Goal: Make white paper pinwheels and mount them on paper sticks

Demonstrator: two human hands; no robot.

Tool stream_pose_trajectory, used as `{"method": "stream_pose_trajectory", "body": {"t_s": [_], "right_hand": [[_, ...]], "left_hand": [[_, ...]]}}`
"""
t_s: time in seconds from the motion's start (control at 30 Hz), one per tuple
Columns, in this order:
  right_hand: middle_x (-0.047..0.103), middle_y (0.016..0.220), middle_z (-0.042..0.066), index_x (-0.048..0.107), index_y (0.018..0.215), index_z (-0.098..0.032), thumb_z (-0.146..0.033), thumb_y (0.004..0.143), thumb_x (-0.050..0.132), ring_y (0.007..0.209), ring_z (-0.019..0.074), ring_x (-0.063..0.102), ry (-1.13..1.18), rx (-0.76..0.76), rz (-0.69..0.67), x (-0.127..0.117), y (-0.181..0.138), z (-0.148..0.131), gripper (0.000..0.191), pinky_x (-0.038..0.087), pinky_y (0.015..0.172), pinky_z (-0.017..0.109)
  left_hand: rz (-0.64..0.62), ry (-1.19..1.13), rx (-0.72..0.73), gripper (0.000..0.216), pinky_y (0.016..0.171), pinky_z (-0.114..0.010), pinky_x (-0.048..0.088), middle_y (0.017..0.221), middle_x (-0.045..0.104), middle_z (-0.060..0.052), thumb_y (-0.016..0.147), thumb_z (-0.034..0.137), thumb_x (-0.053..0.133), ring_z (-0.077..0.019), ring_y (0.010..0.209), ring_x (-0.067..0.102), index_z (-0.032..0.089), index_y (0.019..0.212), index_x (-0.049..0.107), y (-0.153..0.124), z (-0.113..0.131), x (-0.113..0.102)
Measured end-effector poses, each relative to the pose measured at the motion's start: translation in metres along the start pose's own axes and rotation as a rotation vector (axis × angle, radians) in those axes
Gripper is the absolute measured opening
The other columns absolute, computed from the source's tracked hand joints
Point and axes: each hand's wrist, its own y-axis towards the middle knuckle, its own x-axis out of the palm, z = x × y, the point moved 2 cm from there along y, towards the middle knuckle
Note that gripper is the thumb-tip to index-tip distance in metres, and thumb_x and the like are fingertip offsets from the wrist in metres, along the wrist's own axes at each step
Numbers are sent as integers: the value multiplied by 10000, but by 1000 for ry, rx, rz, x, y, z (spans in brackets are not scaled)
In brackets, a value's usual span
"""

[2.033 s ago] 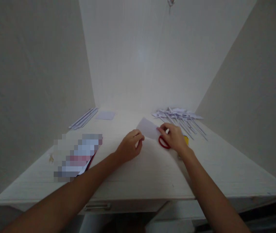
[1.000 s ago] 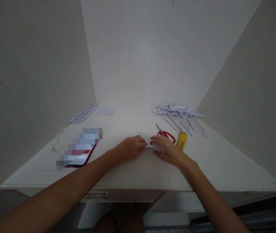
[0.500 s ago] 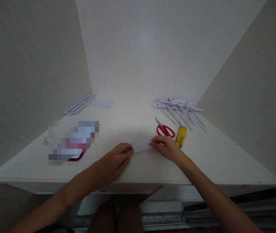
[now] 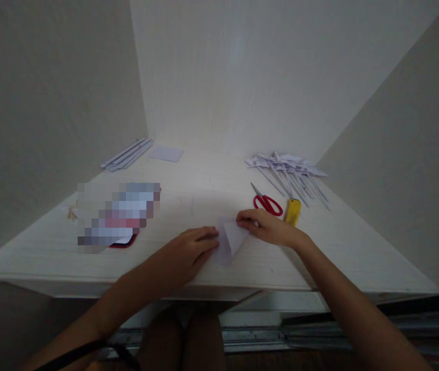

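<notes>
A small white paper [image 4: 230,241] lies on the pale wooden table [image 4: 343,257] near its front edge, partly folded over. My left hand [image 4: 191,251] rests flat on the table with its fingertips pressing the paper's left edge. My right hand [image 4: 268,227] pinches the paper's upper right corner and lifts it. Red-handled scissors [image 4: 267,202] and a yellow utility knife [image 4: 292,211] lie just behind my right hand.
A heap of folded paper pieces on thin sticks [image 4: 287,170] sits at the back right. Several white paper sticks [image 4: 127,153] and a white square sheet [image 4: 165,153] lie at the back left. A phone [image 4: 119,216] lies at the left. Walls enclose three sides.
The paper came from near the scissors to the front edge, where both hands laid it down. My right hand has now folded its corner over while the left holds the edge.
</notes>
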Motion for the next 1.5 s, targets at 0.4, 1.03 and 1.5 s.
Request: {"method": "stream_pose_trajectory", "body": {"t_s": [0.4, 1.03, 1.5], "right_hand": [[562, 1074, 131, 571, 1042, -126, -186, 894, 396, 1033, 214, 489, -293, 57, 347, 40, -41, -47, 237, 392, 888, 377], [600, 1051, 155, 584, 996, -155, -157, 803, 442, 1047, 255, 536, -441, -8, 381, -41, -100, 116, 240, 424, 895, 463], [398, 450, -113, 419, 957, -251, -507, 820, 459, 286, 57, 319, 954, 322, 751, -19, -60, 31, 293, 317, 296, 181]], "left_hand": [[115, 87, 167, 324, 1018, -338, 413, 1300, 492, -73, 911, 189, 370, -176, 1172, 485, 198, 1180, 551, -10, -3, 16], [120, 51, 138, 331, 996, -323, 440, 1247, 549, -62, 911, 192, 381, -161, 1139, 512, 186, 1204, 534, -11, -1, 13], [119, 19, 134, 321, 998, -327, 435, 1233, 560, -66, 905, 172, 385, -159, 1127, 523, 183, 1175, 559, -11, 0, 13]]}}
